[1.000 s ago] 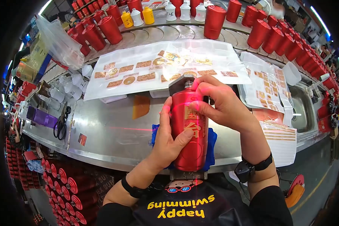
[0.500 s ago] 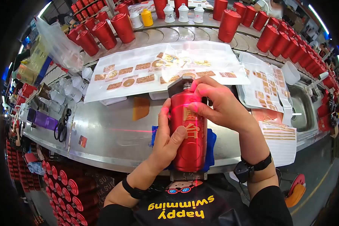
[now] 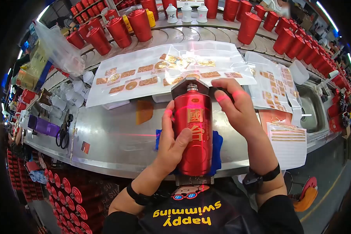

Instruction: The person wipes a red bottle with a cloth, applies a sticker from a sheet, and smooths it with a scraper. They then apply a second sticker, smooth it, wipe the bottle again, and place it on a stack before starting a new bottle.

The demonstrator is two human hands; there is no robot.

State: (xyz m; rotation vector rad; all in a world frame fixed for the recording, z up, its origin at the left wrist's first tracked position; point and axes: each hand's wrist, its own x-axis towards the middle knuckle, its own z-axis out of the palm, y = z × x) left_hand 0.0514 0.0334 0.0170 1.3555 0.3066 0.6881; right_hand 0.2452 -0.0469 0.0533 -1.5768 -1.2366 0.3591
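A red metallic bottle (image 3: 196, 150) with gold characters lies in a metal cradle (image 3: 178, 89), its neck pointing away from me. My left hand (image 3: 171, 142) grips the bottle's left side, thumb across the front beside the characters and fingers along the edge. To the right of the bottle's shoulder, my right hand (image 3: 238, 111) is lifted off it, fingers bent and apart; I see nothing held in them. Thin red laser lines cross the bottle and my fingers. Under the bottle a blue cloth (image 3: 217, 152) sticks out on both sides.
Sheets of gold decals (image 3: 144, 74) cover the far bench, with more decal sheets (image 3: 271, 84) at right. Black scissors (image 3: 64, 132) and a purple object (image 3: 45, 125) lie left. Red bottles (image 3: 250, 29) stand on the conveyor (image 3: 183, 36) behind. A sink (image 3: 312, 113) is at right.
My right hand has come away from the bottle's neck and shoulder, moving right, and its fingers have parted. My left hand stays on the bottle. Bottles on the conveyor have shifted right.
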